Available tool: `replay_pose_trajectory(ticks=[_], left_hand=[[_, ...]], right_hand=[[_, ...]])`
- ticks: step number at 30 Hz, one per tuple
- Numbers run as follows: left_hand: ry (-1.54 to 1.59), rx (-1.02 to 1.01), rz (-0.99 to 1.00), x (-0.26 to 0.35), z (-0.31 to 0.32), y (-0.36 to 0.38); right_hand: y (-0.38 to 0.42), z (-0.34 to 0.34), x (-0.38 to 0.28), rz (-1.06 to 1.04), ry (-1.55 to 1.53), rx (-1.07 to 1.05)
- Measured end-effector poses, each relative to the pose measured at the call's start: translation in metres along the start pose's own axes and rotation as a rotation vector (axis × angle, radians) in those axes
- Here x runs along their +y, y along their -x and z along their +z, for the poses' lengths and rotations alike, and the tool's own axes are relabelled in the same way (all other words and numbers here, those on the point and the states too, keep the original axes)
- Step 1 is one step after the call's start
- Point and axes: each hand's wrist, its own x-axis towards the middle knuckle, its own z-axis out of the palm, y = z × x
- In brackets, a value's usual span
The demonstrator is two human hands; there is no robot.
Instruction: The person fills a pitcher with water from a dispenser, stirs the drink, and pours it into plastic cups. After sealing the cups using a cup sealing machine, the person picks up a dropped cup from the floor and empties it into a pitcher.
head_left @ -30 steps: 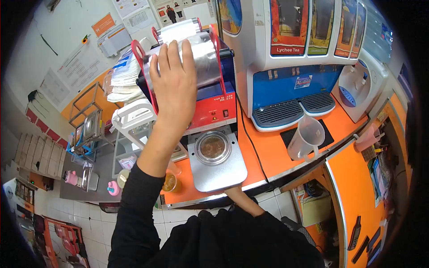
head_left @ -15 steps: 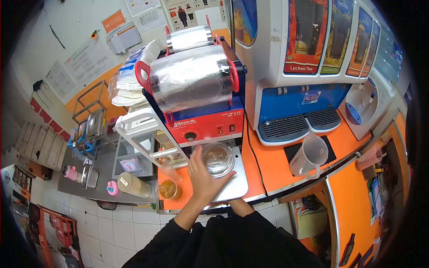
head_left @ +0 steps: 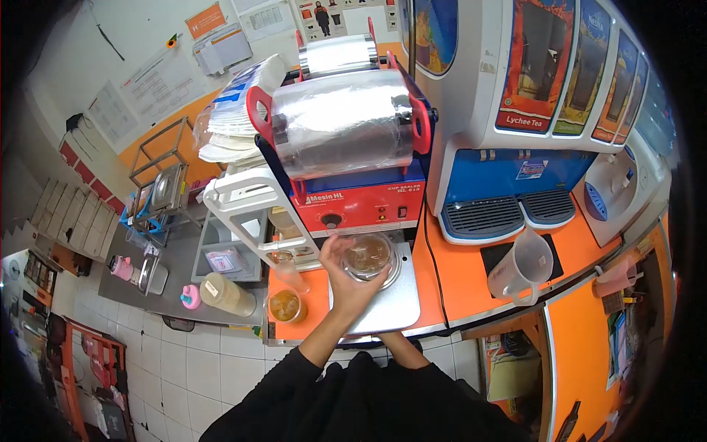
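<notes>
My left hand (head_left: 353,283) grips a clear plastic cup (head_left: 367,255) with a brownish drink, above the round ring of the metal tray (head_left: 401,298). The tray juts out from the red cup sealer (head_left: 361,210), which carries a large roll of clear film (head_left: 342,125). Only the forearm of my right arm shows below the tray's front edge; the hand itself is hidden under the tray. Left of the tray, a cup of orange-brown drink (head_left: 285,305) stands on the orange counter (head_left: 313,324).
A drink dispenser (head_left: 471,125) stands at the right, with a clear measuring jug (head_left: 523,269) in front. A white rack (head_left: 243,193), a cream-lidded bottle (head_left: 228,295) and a pink bottle (head_left: 190,296) are at the left. A black cord runs down beside the sealer.
My left hand has closed round the cup, which sits slightly off the tray's ring, now partly exposed. The whole view has shifted, with the scene lying farther right in the frame.
</notes>
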Motion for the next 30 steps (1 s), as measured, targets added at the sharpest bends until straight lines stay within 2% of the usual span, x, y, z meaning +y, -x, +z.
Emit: replay_pose_trajectory(ticks=[4, 7, 11, 13, 17, 18, 20, 22, 25, 28, 30], left_hand=[[-0.057, -0.058, 0.067, -0.012, -0.006, 0.005], [-0.064, -0.062, 0.189, -0.017, -0.014, 0.015], [-0.057, -0.088, 0.286, -0.009, -0.020, 0.008], [0.001, -0.058, 0.245, 0.002, -0.026, 0.004], [0.233, 0.037, 0.230, 0.038, -0.057, -0.007], [0.288, 0.047, 0.239, 0.046, -0.069, -0.008], [0.195, 0.101, 0.141, 0.060, -0.102, -0.005], [0.078, 0.151, 0.041, 0.064, -0.135, 0.001], [-0.258, 0.303, 0.126, 0.049, -0.170, 0.015], [-0.383, 0.372, 0.158, 0.025, -0.201, 0.030], [-0.418, 0.422, 0.106, 0.014, -0.218, 0.039]], right_hand=[[0.018, -0.007, -0.001, 0.091, -0.074, 0.001], [0.029, -0.019, -0.007, 0.191, -0.166, -0.036], [0.040, -0.046, -0.021, 0.429, -0.391, -0.264], [0.043, -0.066, -0.035, 0.588, -0.524, -0.423], [0.037, -0.071, -0.062, 0.478, -0.446, -0.627], [0.041, -0.055, -0.059, 0.385, -0.429, -0.663], [0.049, -0.022, -0.057, 0.197, -0.391, -0.724], [0.039, 0.008, -0.085, 0.066, -0.337, -0.655], [0.034, 0.054, -0.109, -0.008, -0.253, -0.449], [0.020, 0.087, -0.119, 0.026, -0.354, -0.428], [0.016, 0.099, -0.122, -0.011, -0.417, -0.329]])
